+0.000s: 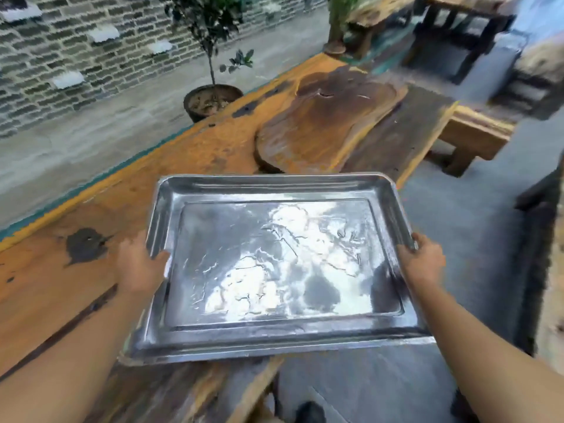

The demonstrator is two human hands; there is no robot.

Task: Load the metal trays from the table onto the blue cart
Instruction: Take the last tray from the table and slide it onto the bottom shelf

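My left hand [139,265] and right hand [422,261] grip the metal tray [274,254] by its side rims, fingers [420,240] curled round the edges, holding it above the counter's [45,285] right edge. Farther along the counter lies a wooden slab [326,117]. Beyond the left edge stands a potted plant [210,99].

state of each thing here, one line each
tray, empty, held at both side rims, partly past the table edge
left hand, grips the tray's left rim
right hand, grips the tray's right rim
slab, lying flat on the table
plant, upright in its pot
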